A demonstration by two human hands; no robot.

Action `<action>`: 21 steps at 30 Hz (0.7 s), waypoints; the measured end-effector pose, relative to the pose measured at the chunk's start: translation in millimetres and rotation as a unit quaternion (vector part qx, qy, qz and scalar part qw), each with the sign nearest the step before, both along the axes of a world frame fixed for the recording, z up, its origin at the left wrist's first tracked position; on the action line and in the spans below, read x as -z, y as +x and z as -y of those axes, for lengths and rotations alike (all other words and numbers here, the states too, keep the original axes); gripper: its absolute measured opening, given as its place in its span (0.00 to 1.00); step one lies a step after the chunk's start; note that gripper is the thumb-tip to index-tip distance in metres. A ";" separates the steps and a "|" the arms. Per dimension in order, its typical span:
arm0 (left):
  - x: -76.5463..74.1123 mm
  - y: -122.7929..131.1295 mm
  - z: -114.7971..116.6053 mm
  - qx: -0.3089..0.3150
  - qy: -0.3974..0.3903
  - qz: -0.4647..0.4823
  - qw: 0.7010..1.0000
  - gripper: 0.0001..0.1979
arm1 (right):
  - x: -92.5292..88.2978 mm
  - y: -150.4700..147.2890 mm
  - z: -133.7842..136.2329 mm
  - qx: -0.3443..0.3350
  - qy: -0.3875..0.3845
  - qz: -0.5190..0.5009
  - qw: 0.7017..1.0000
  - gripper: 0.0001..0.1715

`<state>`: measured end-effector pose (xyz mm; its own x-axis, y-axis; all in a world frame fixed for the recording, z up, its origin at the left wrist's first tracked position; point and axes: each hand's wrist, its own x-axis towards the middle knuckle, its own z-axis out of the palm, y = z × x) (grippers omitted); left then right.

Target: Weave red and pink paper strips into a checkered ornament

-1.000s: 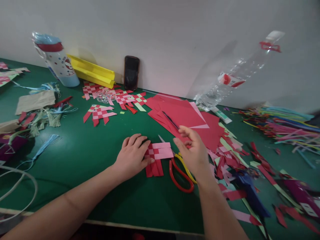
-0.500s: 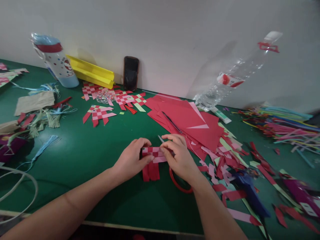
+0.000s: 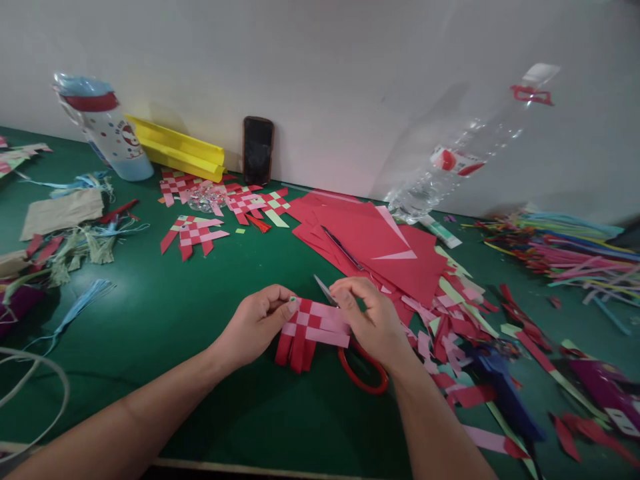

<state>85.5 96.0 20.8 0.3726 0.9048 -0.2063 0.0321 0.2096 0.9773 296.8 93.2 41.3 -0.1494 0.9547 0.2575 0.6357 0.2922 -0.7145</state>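
Between my hands is a woven paper piece (image 3: 305, 323) in red and pink checks, with red strips hanging below and pink strips reaching right. My left hand (image 3: 260, 327) is closed on its upper left corner, thumb in front. A small greenish round spot shows beside that thumb. My right hand (image 3: 367, 317) is closed at the ends of the upper pink strips; its fingertips are partly hidden. Red-handled scissors (image 3: 369, 390) lie on the table under my right hand, blade tip pointing up and left, middle covered by the hand.
Red paper sheets (image 3: 350, 227) with a pen (image 3: 343, 247) on top lie behind my right hand. Paper scraps (image 3: 440, 333) and a blue glue gun (image 3: 505, 393) are to the right. Finished-looking woven fish (image 3: 195, 235), a phone (image 3: 258, 150), a tumbler (image 3: 107, 133) and a plastic bottle (image 3: 460, 160) stand farther back.
The woven piece has turned from a folded, edge-on pose to a flatter one with its checks facing me. My right hand has shifted right, and its fingers have curled in more.
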 end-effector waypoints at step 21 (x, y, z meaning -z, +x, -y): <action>-3.0 0.0 2.0 -0.005 0.052 -0.048 0.997 0.12 | -12.4 -3.4 6.2 -0.100 -0.132 0.025 0.986 0.17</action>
<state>85.4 94.1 23.8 0.3461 0.9269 -0.1448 0.1242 0.1077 0.9864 293.4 86.9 53.7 -0.3479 0.9375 -0.0092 0.6205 0.2229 -0.7518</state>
